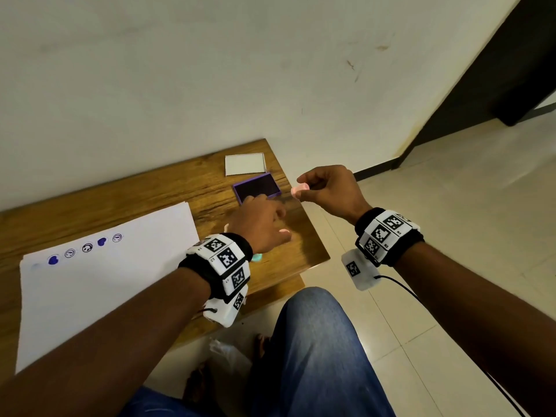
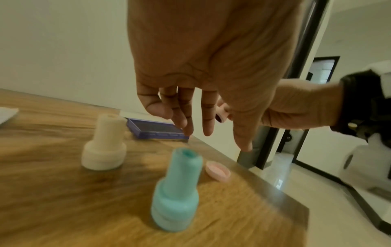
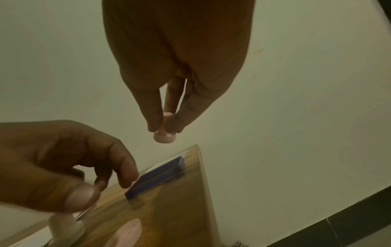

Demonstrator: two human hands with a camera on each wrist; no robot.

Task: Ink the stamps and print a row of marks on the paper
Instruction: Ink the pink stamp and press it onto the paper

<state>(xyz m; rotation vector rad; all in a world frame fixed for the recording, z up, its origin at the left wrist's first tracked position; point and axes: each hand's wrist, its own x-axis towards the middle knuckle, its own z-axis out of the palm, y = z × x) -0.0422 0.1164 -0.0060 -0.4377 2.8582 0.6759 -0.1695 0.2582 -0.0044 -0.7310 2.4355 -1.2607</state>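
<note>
My right hand [image 1: 305,188] hangs in the air just past the table's right edge and pinches a small pink stamp [image 1: 298,191] by its stem, base pointing left; the right wrist view shows the pink stamp [image 3: 164,136] between thumb and fingers. My left hand [image 1: 261,219] hovers over the table with fingers [image 2: 208,120] hanging loose and holding nothing, their tips near the open purple ink pad [image 1: 257,188]. A white paper [image 1: 105,296] lies at the left and bears a row of several blue marks [image 1: 87,247]. Under the left hand stand a white stamp [image 2: 103,143] and a teal stamp [image 2: 176,188].
A pink cap [image 2: 217,170] lies near the table's right edge, beside the teal stamp. The ink pad's white lid [image 1: 245,164] lies behind the pad by the wall. The wooden table [image 1: 135,200] ends at the right, with tiled floor [image 1: 451,236] beyond.
</note>
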